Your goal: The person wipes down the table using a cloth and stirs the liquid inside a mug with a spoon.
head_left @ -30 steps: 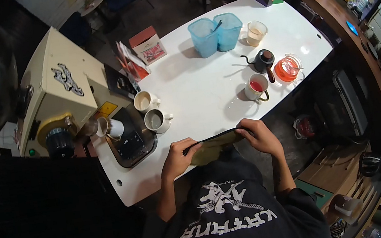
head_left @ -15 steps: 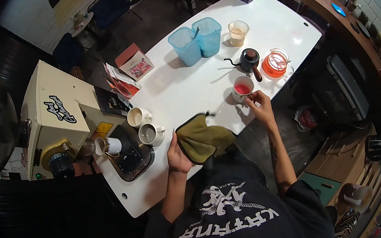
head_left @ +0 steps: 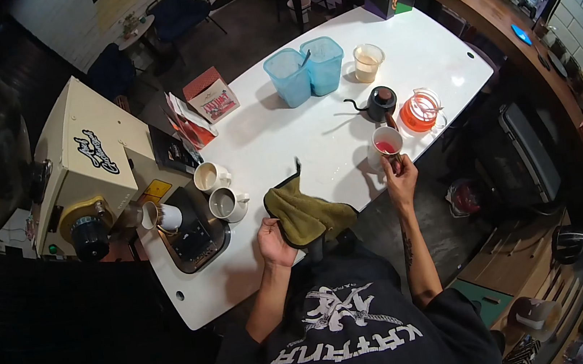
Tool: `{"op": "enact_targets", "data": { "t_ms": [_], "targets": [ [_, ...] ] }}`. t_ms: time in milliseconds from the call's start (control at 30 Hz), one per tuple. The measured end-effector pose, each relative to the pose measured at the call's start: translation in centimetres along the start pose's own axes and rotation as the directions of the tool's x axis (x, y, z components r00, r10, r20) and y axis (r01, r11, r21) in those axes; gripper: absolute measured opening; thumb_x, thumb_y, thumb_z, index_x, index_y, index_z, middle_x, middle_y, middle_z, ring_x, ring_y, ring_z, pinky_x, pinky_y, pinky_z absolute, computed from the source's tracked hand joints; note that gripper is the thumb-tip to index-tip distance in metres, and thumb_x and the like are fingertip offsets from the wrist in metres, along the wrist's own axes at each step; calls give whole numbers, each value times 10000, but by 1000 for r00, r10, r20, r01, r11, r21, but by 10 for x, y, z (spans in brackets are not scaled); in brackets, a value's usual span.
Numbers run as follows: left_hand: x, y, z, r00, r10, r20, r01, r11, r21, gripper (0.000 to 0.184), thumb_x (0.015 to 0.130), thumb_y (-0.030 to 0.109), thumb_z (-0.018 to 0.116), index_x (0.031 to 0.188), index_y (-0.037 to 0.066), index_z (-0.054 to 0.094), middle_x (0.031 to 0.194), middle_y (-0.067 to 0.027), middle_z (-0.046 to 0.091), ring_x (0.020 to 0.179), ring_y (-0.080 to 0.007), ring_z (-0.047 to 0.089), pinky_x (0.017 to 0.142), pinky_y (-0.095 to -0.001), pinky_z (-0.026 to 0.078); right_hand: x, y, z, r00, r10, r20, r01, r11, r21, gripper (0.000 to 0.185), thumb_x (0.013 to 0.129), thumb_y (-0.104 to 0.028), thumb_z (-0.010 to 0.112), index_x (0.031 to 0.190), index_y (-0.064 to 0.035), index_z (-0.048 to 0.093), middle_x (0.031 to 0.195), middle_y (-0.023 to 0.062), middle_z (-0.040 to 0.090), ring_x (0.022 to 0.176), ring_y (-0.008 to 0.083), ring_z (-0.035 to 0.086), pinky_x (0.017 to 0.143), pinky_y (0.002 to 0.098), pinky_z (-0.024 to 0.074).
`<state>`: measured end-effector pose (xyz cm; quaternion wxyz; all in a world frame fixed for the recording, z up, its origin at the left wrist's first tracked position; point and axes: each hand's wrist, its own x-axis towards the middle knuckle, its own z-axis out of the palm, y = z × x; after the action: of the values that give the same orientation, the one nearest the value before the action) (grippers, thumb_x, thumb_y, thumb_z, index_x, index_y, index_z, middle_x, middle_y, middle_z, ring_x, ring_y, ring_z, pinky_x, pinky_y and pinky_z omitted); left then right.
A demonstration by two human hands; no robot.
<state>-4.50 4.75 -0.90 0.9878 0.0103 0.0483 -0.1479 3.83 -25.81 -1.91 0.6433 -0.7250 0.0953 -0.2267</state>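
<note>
My left hand (head_left: 276,243) is closed on the edge of an olive-green cloth (head_left: 314,215) with dark trim, which hangs in folds at the table's near edge. By its handle, my right hand (head_left: 401,181) grips a light mug (head_left: 380,140) with red liquid inside. The mug overlaps the wooden handle of a black gooseneck kettle (head_left: 379,104) in view; whether its base touches the table cannot be told. Right of the kettle stands a glass server (head_left: 420,112) of red-orange liquid. Two more mugs, one upper (head_left: 210,177) and one lower (head_left: 228,205), stand left of the cloth.
A cream grinder (head_left: 87,145) and a black tray (head_left: 195,230) take up the table's left end. Behind are two blue containers (head_left: 288,80), a plastic cup (head_left: 369,63) and a red-and-white box (head_left: 212,97). A wooden counter (head_left: 496,8) runs along the right.
My right hand has brought the mug a little rightward, closer to the kettle's handle. The cloth has shifted in my left hand, its far corner now sticking up. The view has shifted slightly.
</note>
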Motion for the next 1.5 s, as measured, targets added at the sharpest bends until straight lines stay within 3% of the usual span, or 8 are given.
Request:
{"op": "enact_targets", "data": {
  "t_ms": [167,300,533,700,767,1167,1433,1500],
  "targets": [
    [0,-16,3,991,-16,134,30,994,-103,474,981,219,385,1372,-13,520,1409,-194,554,1317,-359,507,1156,-509,352,2,-34,-25,999,-36,-13,37,994,99,257,860,-57,779,784,-50,533,756,-80,436,699,24,366,607,187,314],
    [4,-20,4,999,-24,37,28,994,-107,475,947,254,427,1318,8,593,1394,-186,577,1306,-357,529,1158,-513,346,2,-80,-42,996,-86,34,84,995,58,260,854,-44,782,798,-51,528,767,-84,405,705,19,366,622,179,324],
    [35,-36,37,986,-47,160,63,993,-96,529,1003,285,347,1411,-23,483,1464,-211,494,1353,-362,467,1165,-520,328,-10,-151,-36,964,-101,247,67,987,144,188,793,41,774,892,-29,630,843,-69,576,778,11,447,667,177,360],
    [39,-56,62,991,-63,118,66,998,-18,447,989,266,415,1331,34,585,1426,-150,558,1329,-319,508,1176,-492,310,-28,-169,-4,904,-118,410,5,964,266,217,832,-45,800,908,-25,597,855,-43,571,810,37,471,699,201,414],
    [33,-60,73,991,-41,130,31,997,73,433,1014,290,405,1326,51,588,1421,-125,566,1333,-288,502,1177,-478,301,-36,-175,9,891,-77,447,-63,955,291,224,841,-61,799,905,-31,586,786,-68,457,760,28,444,653,194,388],
    [8,-46,96,987,-94,128,72,983,166,693,1056,539,275,1495,8,351,1484,-180,464,1392,-311,418,1189,-485,268,-49,-171,44,828,-216,517,209,975,73,277,833,-115,799,915,10,566,689,49,465,654,139,397,588,294,379],
    [14,-37,95,974,-203,97,183,966,181,856,1014,659,252,1476,-55,350,1504,-218,426,1414,-329,395,1180,-501,290,-51,-167,43,809,-162,565,171,985,39,280,888,-143,755,934,15,529,681,54,465,629,167,408,572,295,386],
    [17,-35,96,953,-263,151,239,957,164,924,977,713,292,1486,-57,335,1525,-224,396,1417,-341,389,1186,-508,276,-53,-175,42,811,-182,556,181,982,58,331,906,-68,718,825,-35,398,732,-23,334,696,84,296,575,237,301]
  ]
}}
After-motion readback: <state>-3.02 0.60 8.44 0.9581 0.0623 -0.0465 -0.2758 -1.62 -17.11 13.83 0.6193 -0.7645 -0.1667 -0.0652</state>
